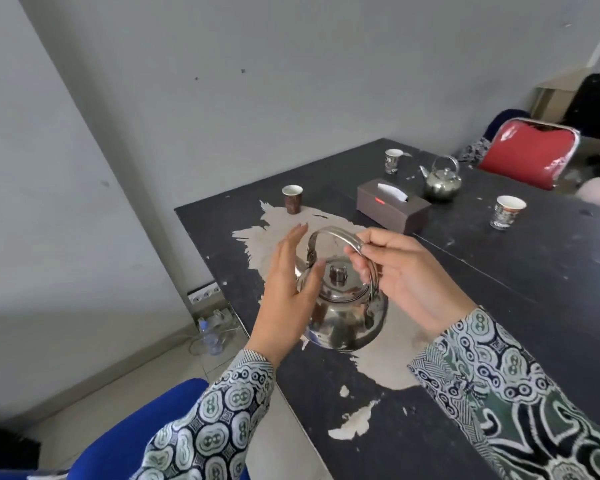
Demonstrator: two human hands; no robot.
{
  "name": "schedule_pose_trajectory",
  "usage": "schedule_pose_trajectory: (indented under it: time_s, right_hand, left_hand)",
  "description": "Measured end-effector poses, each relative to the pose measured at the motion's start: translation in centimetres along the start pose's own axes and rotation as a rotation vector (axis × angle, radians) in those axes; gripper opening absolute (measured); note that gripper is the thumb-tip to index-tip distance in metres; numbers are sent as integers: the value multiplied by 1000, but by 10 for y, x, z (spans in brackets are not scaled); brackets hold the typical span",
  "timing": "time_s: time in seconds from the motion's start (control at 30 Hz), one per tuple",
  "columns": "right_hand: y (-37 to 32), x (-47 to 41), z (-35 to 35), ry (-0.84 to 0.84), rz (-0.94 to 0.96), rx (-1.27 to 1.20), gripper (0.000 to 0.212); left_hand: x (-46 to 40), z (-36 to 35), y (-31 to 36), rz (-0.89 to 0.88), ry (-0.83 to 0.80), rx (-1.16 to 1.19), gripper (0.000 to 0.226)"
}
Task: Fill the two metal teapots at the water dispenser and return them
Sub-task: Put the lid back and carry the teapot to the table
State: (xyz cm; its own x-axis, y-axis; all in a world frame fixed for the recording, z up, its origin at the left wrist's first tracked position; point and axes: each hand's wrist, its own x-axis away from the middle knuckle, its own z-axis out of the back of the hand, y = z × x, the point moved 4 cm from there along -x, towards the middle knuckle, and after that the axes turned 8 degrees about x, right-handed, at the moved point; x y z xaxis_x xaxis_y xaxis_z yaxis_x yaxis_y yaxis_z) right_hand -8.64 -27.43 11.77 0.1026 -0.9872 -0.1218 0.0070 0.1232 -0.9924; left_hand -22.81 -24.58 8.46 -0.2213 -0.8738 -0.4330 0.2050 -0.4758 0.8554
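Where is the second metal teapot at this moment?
In the head view, the second teapot stands on the far right part of the dark table, just right of the tissue box and in front of the red chair.

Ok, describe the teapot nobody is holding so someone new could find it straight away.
Look to the far end of the black table, near the red chair. The far teapot stands just behind the brown tissue box. Unlike the near teapot, no hand touches it, and its handle stands upright.
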Motion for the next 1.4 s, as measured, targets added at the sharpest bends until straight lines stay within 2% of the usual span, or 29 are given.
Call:
schedule_pose_trajectory:
  time_s: [0.23,0.33,0.4,0.57,0.9,1.1,1.4]
  right_hand:
    - [-24,-4,68,-228,60,-90,23]
    - [-38,1,97,-298,80,-110,22]
    - [-46,2,112,-330,86,-102,22]
    - [-59,-6,148,-362,93,-78,22]
    - [-41,-67,180,-357,36,0,25]
    - [-16,-110,185,-340,-49,84,29]
    - [52,-183,192,-384,-300,213,34]
  left_hand:
    - [21,-85,40,-76,8,-317,74]
    - [22,-128,57,-89,88,-499,96]
    - [18,-147,65,-76,150,-574,100]
    - [-1,-179,78,-60,223,-685,102]
    - [-70,-187,44,68,160,-946,103]
    - [-106,-195,4,151,149,-1053,99]
    - [-147,-205,-91,268,22,-1132,95]
